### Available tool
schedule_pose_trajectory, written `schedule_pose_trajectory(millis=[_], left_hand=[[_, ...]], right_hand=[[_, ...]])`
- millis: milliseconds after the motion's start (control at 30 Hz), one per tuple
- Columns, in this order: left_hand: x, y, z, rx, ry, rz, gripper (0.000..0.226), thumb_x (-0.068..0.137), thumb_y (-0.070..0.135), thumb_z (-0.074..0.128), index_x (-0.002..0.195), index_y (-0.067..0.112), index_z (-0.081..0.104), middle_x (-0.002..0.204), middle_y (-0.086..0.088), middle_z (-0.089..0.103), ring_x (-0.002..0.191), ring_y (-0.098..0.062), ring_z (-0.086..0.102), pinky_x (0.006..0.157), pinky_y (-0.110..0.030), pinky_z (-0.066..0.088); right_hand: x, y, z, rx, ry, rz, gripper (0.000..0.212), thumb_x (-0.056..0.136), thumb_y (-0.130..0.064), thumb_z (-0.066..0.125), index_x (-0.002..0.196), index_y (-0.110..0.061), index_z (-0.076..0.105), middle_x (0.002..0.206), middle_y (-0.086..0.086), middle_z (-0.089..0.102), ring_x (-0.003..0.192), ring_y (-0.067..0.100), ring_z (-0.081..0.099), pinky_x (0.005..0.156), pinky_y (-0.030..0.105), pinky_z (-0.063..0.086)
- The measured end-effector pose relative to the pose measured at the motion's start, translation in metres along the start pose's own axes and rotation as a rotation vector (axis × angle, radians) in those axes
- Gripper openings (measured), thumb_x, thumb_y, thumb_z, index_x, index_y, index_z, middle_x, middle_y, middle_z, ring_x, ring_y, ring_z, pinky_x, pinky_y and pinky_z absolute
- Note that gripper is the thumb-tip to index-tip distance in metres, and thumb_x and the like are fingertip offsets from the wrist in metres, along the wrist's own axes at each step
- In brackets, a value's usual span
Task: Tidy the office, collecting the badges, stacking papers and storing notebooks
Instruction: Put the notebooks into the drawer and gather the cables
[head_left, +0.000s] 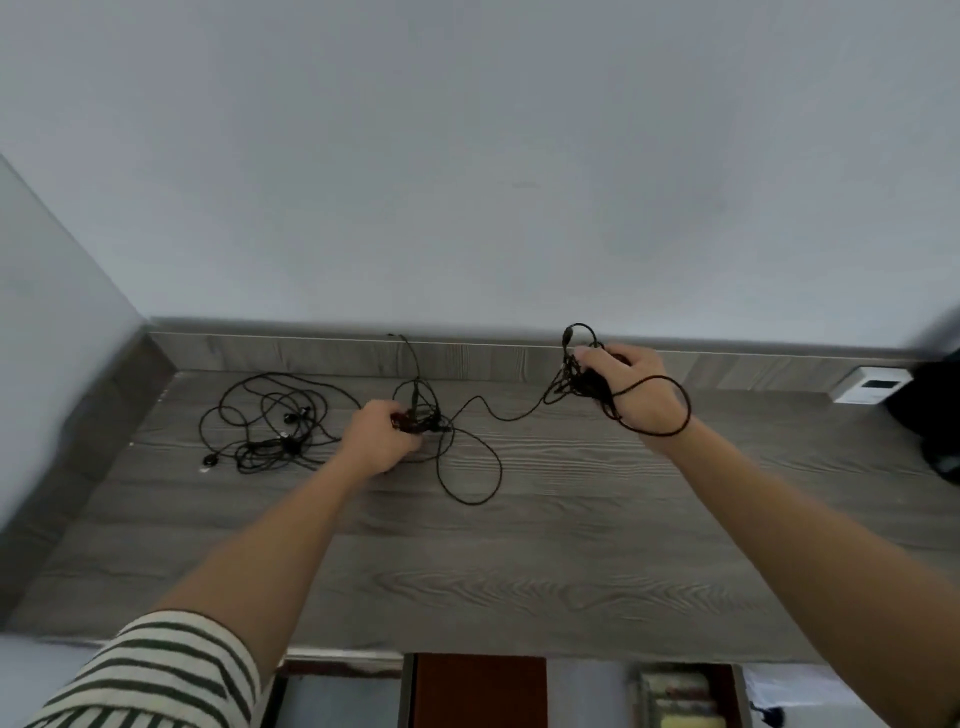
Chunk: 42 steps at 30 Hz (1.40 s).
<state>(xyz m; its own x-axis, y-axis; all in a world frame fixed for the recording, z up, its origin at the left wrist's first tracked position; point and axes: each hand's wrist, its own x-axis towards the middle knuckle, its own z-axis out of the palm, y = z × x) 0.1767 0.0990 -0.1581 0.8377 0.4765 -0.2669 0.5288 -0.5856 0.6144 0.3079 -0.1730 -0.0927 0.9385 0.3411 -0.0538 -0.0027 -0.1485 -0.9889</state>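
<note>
Left hand (382, 436): fingers clenched on cord knot (426, 415) with small reddish piece, at centre of table (519, 561). Right hand (636, 387): raised near back wall, fingers curled round cord bundle (576, 379); one loop encircles wrist. Single strand (498, 413) joins knot and bundle. Cord tangle (270, 421) lies loose at table left, apart from both hands. White device (870, 391) at right, against wall. Open drawer (478, 691) below near table edge. Whether cords carry badges: cannot tell.
</note>
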Motion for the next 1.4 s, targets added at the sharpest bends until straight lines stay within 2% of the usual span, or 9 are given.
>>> schedule_pose_trajectory(millis=[133,200,367,467,633,733,933,1267,1400], left_hand=[[-0.021,0.023,-0.030,-0.311,0.139,0.013,0.009,0.080,0.008,0.069,0.085,0.015,0.067,0.078,-0.011,0.065,0.067,-0.023,0.059,0.057,-0.028,0.043],[-0.033,0.039,-0.043,-0.443,0.178,0.032,0.019,0.081,0.007,0.067,0.077,0.024,0.062,0.073,-0.005,0.065,0.059,-0.018,0.056,0.052,-0.025,0.043],[-0.066,0.075,-0.065,-0.605,0.207,0.135,0.007,0.082,0.025,0.076,0.086,0.024,0.071,0.084,0.006,0.074,0.078,-0.011,0.069,0.071,-0.023,0.055],[-0.079,0.087,-0.064,-0.728,0.259,0.083,0.012,0.088,0.029,0.070,0.090,0.016,0.070,0.089,-0.001,0.074,0.083,-0.018,0.069,0.079,-0.035,0.054],[-0.105,0.095,-0.058,-0.412,0.382,0.036,0.020,0.093,0.027,0.059,0.085,0.011,0.066,0.077,-0.003,0.064,0.076,-0.022,0.057,0.070,-0.033,0.042],[-0.122,0.102,-0.072,-0.227,0.447,0.004,0.015,0.090,0.029,0.059,0.085,0.015,0.063,0.073,-0.003,0.063,0.071,-0.024,0.056,0.069,-0.032,0.042],[-0.142,0.133,-0.107,-0.737,0.569,0.050,0.006,0.090,0.020,0.065,0.088,0.014,0.063,0.087,-0.006,0.067,0.078,-0.020,0.063,0.071,-0.037,0.055],[-0.134,0.083,-0.029,-0.841,0.219,-0.148,0.024,0.099,0.015,0.052,0.119,0.001,0.052,0.091,-0.016,0.070,0.065,-0.021,0.068,0.051,-0.030,0.057],[-0.130,0.054,0.016,-0.804,0.141,-0.259,0.027,0.099,0.012,0.050,0.121,-0.004,0.049,0.086,-0.017,0.066,0.058,-0.021,0.061,0.045,-0.027,0.053]], right_hand=[[-0.009,-0.043,0.005,0.008,-0.067,-0.123,0.036,0.080,-0.025,0.070,0.070,0.007,0.057,0.061,0.015,0.049,0.045,0.014,0.048,0.039,0.017,0.034],[-0.014,-0.066,0.003,0.042,-0.080,-0.170,0.030,0.076,-0.025,0.068,0.067,0.002,0.059,0.065,0.016,0.050,0.051,0.016,0.052,0.045,0.017,0.039],[-0.040,-0.116,-0.016,0.118,-0.092,-0.219,0.020,0.071,-0.022,0.067,0.053,-0.020,0.059,0.057,-0.005,0.057,0.054,0.013,0.053,0.053,0.025,0.045],[-0.055,-0.140,-0.030,0.236,-0.105,-0.264,0.020,0.072,-0.017,0.064,0.054,-0.020,0.056,0.069,0.005,0.059,0.059,0.017,0.054,0.055,0.026,0.046],[-0.067,-0.171,-0.047,0.575,-0.204,-0.270,0.018,0.075,-0.006,0.055,0.059,-0.013,0.052,0.083,0.020,0.063,0.080,0.039,0.065,0.058,0.030,0.049],[-0.074,-0.174,-0.050,0.633,-0.202,-0.291,0.024,0.085,-0.001,0.051,0.062,-0.008,0.053,0.065,0.008,0.060,0.066,0.028,0.063,0.060,0.033,0.055],[-0.086,-0.134,-0.046,0.348,-0.153,-0.090,0.016,0.099,-0.013,0.048,0.087,-0.015,0.059,0.068,0.001,0.051,0.045,0.014,0.046,0.041,0.020,0.040],[-0.116,-0.135,-0.054,0.311,-0.280,-0.059,0.024,0.068,-0.036,0.065,0.078,-0.018,0.079,0.060,-0.004,0.057,0.050,0.015,0.044,0.044,0.023,0.031],[-0.140,-0.110,-0.064,0.296,-0.242,0.004,0.023,0.074,-0.034,0.061,0.077,-0.020,0.079,0.069,-0.003,0.067,0.055,0.014,0.051,0.041,0.020,0.037]])
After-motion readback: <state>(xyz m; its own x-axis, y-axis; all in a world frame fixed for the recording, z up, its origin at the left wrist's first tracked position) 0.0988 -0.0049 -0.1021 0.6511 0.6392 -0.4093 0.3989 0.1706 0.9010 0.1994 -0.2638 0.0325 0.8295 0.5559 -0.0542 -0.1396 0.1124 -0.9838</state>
